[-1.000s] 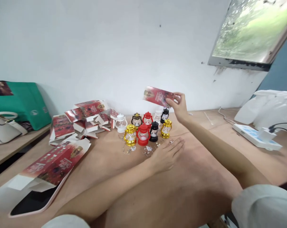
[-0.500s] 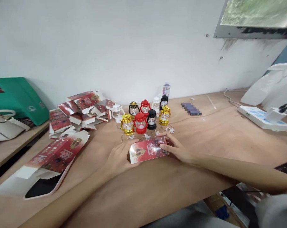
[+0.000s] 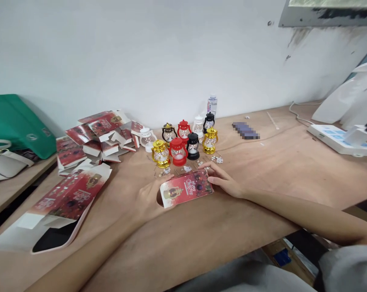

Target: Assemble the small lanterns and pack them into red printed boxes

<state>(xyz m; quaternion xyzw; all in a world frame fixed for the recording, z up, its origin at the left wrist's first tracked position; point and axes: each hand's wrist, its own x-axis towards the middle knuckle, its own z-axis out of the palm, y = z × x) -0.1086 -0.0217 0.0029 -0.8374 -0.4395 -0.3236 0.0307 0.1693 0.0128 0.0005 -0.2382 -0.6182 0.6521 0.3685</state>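
A red and white printed cardboard box with a lantern picture lies on its side, held between my hands. My left hand is wrapped round its left end, thumb side and fingers partly hidden behind it. At the right end, my right hand grips the edge between thumb and fingers. Just beyond the box stand several small toy lanterns, among them a red lantern, a gold lantern and a black lantern. Tiny white pieces and thin little sticks are scattered between the lanterns and the box.
On the left, flattened printed boxes overlap a dark, pink-edged phone-like object, with a heap of boxes behind. A bottle stands near the wall. A pixelated dark object and a power strip lie to the right.
My right thumb has slid from the box's printed face to its right end, uncovering the lettering. My left hand keeps its hold. The view has tilted slightly down.
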